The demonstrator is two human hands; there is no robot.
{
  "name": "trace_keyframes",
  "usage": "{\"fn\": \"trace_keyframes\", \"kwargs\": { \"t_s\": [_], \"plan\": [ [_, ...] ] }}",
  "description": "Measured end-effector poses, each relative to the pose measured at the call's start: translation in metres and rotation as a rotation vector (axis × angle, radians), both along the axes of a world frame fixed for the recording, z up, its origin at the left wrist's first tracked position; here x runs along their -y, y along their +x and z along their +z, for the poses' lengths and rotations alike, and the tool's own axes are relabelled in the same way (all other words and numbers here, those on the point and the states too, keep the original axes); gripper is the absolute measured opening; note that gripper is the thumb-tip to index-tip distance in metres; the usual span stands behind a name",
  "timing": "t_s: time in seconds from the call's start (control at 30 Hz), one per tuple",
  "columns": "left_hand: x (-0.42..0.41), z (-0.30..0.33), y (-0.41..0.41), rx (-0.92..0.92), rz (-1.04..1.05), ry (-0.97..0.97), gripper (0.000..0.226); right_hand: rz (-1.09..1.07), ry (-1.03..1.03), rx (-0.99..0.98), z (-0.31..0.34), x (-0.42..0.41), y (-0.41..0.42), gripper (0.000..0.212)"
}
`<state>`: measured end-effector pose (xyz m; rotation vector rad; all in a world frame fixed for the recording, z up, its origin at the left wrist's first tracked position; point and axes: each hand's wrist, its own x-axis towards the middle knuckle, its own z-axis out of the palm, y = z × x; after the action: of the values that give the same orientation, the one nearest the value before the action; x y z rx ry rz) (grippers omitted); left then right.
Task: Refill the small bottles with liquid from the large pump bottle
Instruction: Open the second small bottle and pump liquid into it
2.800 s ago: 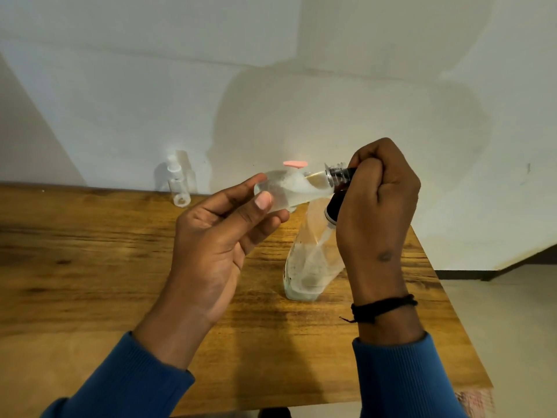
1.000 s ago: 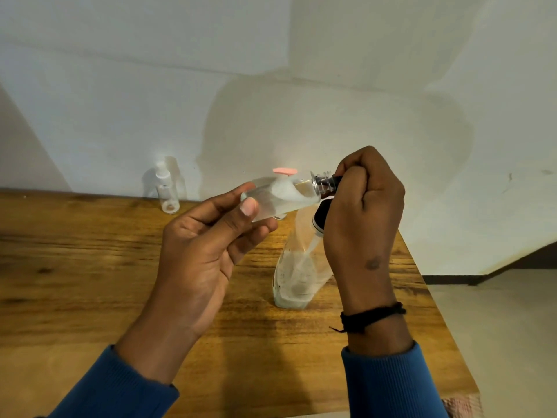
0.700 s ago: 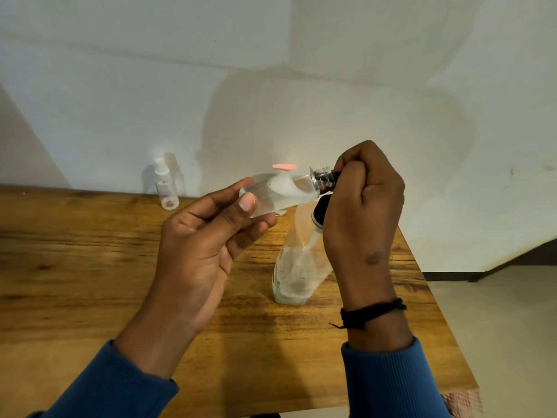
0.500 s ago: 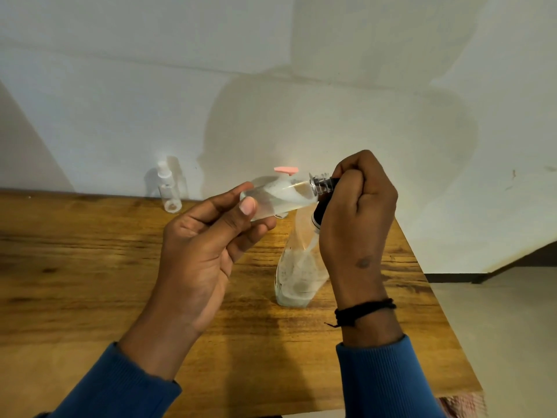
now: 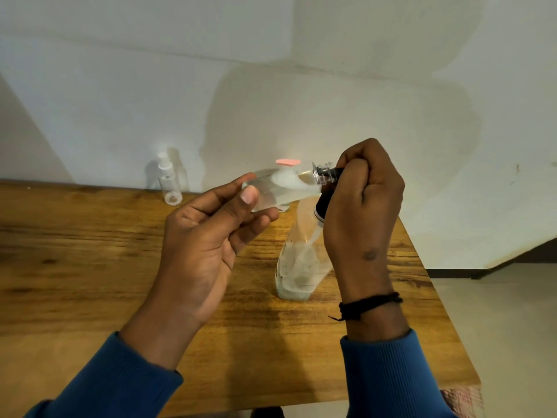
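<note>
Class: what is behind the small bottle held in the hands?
Behind the held small bottle stands the large pump bottle on the table. The right hand covers its pump head.

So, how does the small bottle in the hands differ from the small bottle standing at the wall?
The held small bottle lies nearly sideways in the air, the left hand gripping its body and the right hand at its neck; the far small bottle stands upright on the table, untouched. The far one wears a white cap. Both are clear plastic.
</note>
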<state>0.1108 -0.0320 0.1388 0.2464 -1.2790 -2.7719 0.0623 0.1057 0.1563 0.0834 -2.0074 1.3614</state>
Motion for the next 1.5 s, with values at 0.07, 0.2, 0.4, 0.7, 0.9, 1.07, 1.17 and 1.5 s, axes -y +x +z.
{"fn": "trace_keyframes", "kwargs": {
  "t_s": [0.07,0.2,0.4,0.7,0.9,1.07,1.17,1.5],
  "plan": [
    [0.0002,-0.0006,0.0005,0.002,0.0,0.013,0.037,0.009,-0.024,0.012,-0.0023,0.0005,-0.0008,0.022],
    [-0.0011,0.0002,0.0004,0.002,-0.015,0.014,0.036,-0.028,0.057,-0.008,0.0028,-0.0032,0.0005,0.022],
    [-0.0005,-0.0007,0.0005,0.003,-0.012,0.014,0.035,-0.017,0.026,0.002,-0.002,-0.0014,-0.0006,0.022],
    [0.0009,-0.001,-0.0002,0.0,-0.018,0.028,0.037,-0.003,0.012,0.002,-0.0012,0.0003,0.0005,0.021],
    [0.0024,-0.0024,-0.0019,0.013,-0.021,0.034,0.036,-0.005,0.007,-0.019,-0.0015,0.0022,0.0012,0.021],
    [0.0013,-0.0023,-0.0013,0.016,-0.035,0.051,0.033,-0.021,0.036,-0.005,0.0007,-0.0004,0.0002,0.021],
    [0.0029,-0.0031,-0.003,0.022,-0.027,0.037,0.033,0.007,0.029,0.012,0.0008,0.0012,-0.0007,0.022],
    [0.0017,-0.0034,-0.0029,0.027,-0.027,0.045,0.034,0.005,0.027,0.009,0.001,0.0022,-0.0003,0.021]
  ]
}}
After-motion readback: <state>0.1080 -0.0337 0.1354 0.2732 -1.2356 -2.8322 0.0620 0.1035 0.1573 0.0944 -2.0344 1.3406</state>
